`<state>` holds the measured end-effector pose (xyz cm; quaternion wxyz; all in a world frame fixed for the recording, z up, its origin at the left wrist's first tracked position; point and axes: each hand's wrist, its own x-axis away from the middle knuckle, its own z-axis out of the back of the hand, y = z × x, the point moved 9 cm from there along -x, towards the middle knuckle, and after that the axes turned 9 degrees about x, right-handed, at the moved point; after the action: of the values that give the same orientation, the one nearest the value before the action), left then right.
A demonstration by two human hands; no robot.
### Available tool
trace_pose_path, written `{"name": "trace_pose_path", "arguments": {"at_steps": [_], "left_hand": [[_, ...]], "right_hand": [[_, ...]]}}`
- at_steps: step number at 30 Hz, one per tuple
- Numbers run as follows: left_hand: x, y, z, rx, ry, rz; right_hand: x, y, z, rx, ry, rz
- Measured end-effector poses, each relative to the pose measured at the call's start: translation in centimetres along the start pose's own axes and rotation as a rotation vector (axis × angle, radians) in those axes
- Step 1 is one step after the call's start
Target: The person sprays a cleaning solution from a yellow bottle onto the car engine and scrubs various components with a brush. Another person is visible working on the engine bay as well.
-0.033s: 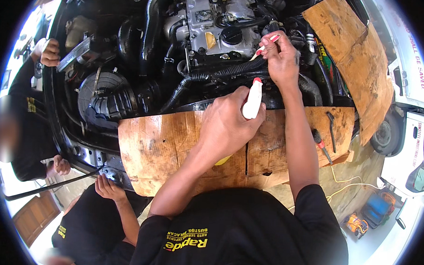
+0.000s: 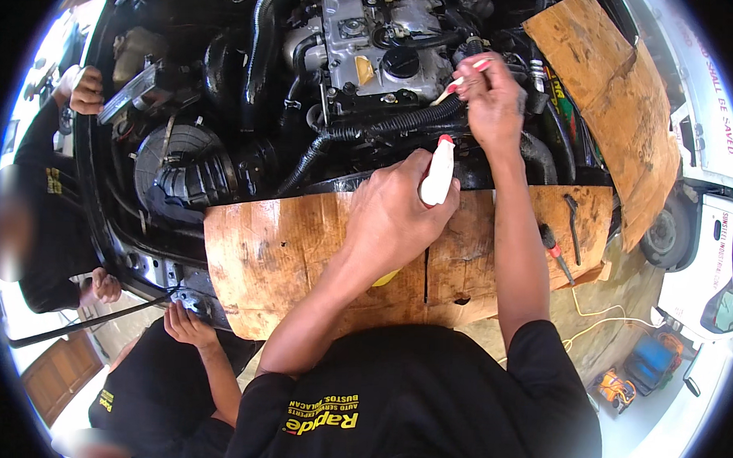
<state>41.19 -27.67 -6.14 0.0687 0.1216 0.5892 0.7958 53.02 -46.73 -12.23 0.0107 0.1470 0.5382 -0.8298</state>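
Note:
My left hand [image 2: 396, 190] is closed around a white bottle with a red tip [image 2: 439, 173], held upright above the near edge of the engine bay. In my right hand [image 2: 493, 104], pinched between the fingers, is a slim brush [image 2: 462, 84] with a red and white handle. Its pale end points down and left, close to a black corrugated hose [image 2: 386, 125]. Left of it sits the grey engine cover [image 2: 364, 63] with a black oil filler cap [image 2: 400, 62]. Slight blur softens my right fingers.
Stained cardboard [image 2: 261, 249] covers the front edge, with a screwdriver [image 2: 556, 253] and a dark metal tool [image 2: 574, 228] on it. More cardboard [image 2: 606, 84] lies at the right. Two co-workers are at the left, one hand [image 2: 86, 90] on the car's edge, another [image 2: 190, 324] near the front.
My right hand has shifted slightly to the right and turned a little with the brush. My left hand and the bottle look almost unmoved.

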Motion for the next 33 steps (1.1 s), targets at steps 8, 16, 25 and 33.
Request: {"name": "trace_pose_path", "arguments": {"at_steps": [8, 16, 25, 33], "left_hand": [[0.0, 0.0, 0.7, 0.018, 0.002, 0.000], [0.1, 0.1, 0.5, 0.012, -0.023, -0.049], [0.2, 0.7, 0.4, 0.046, -0.089, -0.043], [1.8, 3.4, 0.8, 0.223, -0.127, -0.359]], "right_hand": [[-0.3, -2.0, 0.8, -0.013, 0.102, 0.025], [-0.9, -2.1, 1.3, -0.008, 0.109, 0.029], [-2.4, -1.5, 1.2, 0.100, 0.100, 0.066], [-5.9, 1.6, 1.9, 0.284, 0.004, -0.067]]}}
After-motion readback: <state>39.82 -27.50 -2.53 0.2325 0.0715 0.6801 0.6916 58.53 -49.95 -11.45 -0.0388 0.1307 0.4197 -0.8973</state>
